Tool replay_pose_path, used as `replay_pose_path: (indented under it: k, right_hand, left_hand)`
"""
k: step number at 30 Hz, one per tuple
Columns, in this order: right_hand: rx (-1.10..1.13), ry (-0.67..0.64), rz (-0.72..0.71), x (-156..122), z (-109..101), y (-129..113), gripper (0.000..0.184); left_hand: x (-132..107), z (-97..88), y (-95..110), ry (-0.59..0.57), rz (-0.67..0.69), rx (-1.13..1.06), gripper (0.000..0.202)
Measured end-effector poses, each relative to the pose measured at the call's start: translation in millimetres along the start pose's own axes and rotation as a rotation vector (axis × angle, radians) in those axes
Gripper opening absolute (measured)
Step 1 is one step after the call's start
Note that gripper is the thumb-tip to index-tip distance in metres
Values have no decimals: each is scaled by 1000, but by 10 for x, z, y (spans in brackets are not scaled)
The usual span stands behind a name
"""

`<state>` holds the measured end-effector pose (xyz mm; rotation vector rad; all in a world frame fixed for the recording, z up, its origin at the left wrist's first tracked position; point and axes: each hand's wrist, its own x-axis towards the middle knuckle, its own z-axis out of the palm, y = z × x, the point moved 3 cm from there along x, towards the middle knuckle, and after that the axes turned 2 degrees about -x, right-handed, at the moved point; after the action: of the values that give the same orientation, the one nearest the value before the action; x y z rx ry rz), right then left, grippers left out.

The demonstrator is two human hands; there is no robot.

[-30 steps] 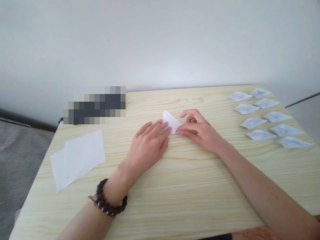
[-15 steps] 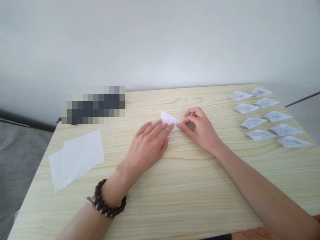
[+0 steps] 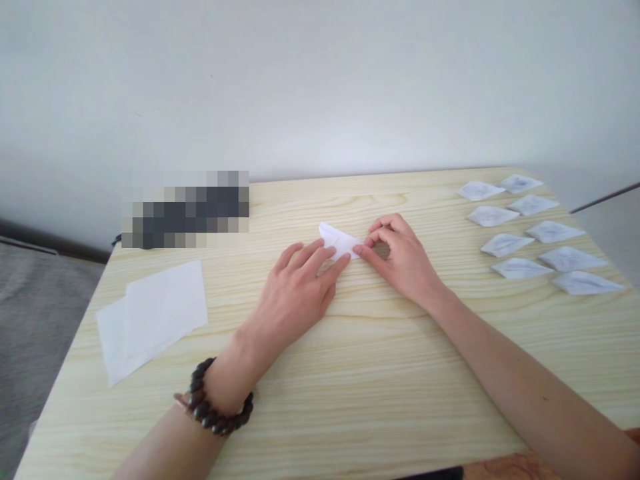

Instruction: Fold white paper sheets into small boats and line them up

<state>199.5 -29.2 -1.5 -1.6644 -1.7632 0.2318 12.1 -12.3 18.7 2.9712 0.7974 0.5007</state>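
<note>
A small folded piece of white paper (image 3: 336, 239) lies on the table in front of me, one corner pointing up and to the left. My left hand (image 3: 300, 287) rests palm down, its fingers stretched out, with fingertips on the paper's left and lower edge. At the paper's right tip, my right hand (image 3: 400, 260) pinches the corner between thumb and index finger, the other fingers curled above. Part of the paper is hidden under the fingertips. A dark bead bracelet (image 3: 215, 407) circles my left wrist.
Two flat white paper sheets (image 3: 165, 307) overlap at the left of the wood-grain table (image 3: 350, 413). Several folded pointed paper pieces (image 3: 521, 269) stand in two columns at the right. A dark, pixelated object (image 3: 190, 213) lies at the back left, near the white wall (image 3: 320, 87).
My left index finger has slid slightly down and away from the other fingers, uncovering a bit more paper. The right hand keeps its pinch on the right tip.
</note>
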Motion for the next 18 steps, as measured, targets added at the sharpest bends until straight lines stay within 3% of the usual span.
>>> replay_pose_path:
  k: [9, 13, 18]
  right_hand:
    - [8, -51, -25, -6, -31, -25, 9]
    - [4, -85, 1, -12, -48, -54, 20]
    - [59, -139, 5, 12, -66, -32, 19]
  left_hand:
    - [20, 7, 8, 10, -26, 2, 36]
    - [24, 7, 20, 24, -31, 2, 36]
    - [37, 11, 29, 26, -30, 10, 34]
